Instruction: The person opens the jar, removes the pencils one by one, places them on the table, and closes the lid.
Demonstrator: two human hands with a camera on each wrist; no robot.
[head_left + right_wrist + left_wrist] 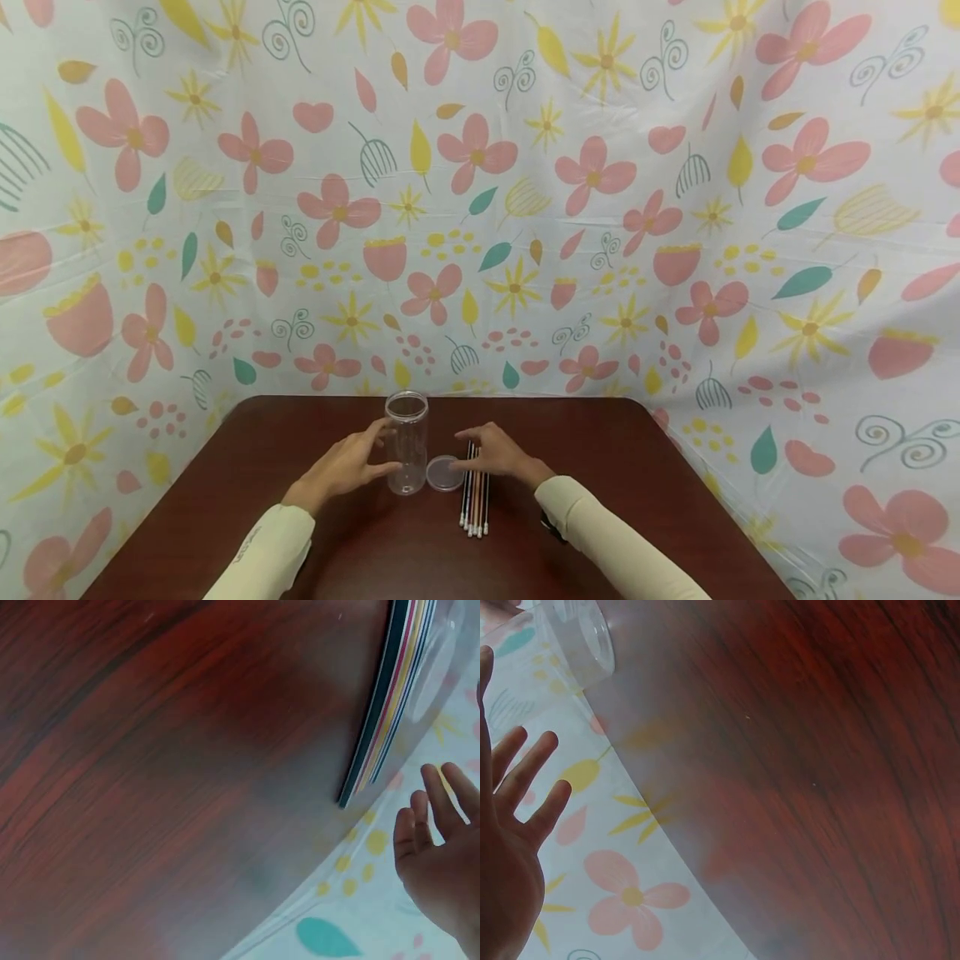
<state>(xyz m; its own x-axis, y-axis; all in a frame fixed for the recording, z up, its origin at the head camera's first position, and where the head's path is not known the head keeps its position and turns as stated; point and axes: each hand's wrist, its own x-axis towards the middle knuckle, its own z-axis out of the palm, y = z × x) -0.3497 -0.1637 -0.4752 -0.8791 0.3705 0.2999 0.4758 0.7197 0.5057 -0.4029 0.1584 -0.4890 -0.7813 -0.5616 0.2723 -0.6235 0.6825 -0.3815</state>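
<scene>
A clear, uncapped jar (pixel 408 458) stands upright on the table. My left hand (pixel 337 468) is beside its left side, with thumb and fingers spread apart; the left wrist view shows the jar (pixel 581 649) beyond the extended fingers. Just right of the jar lies a round clear lid (pixel 444 473). Several pencils (pixel 475 507) with white-tipped ends lie side by side next to the lid. Over their far part hovers my right hand (pixel 501 454), its thumb and fingers apart and holding nothing. In the right wrist view the pencils (pixel 386 705) lie apart from that hand.
The dark reddish-brown wooden table (pixel 360 550) has rounded far corners. Behind it and along both sides hangs a white cloth (pixel 480 208) printed with flowers and leaves.
</scene>
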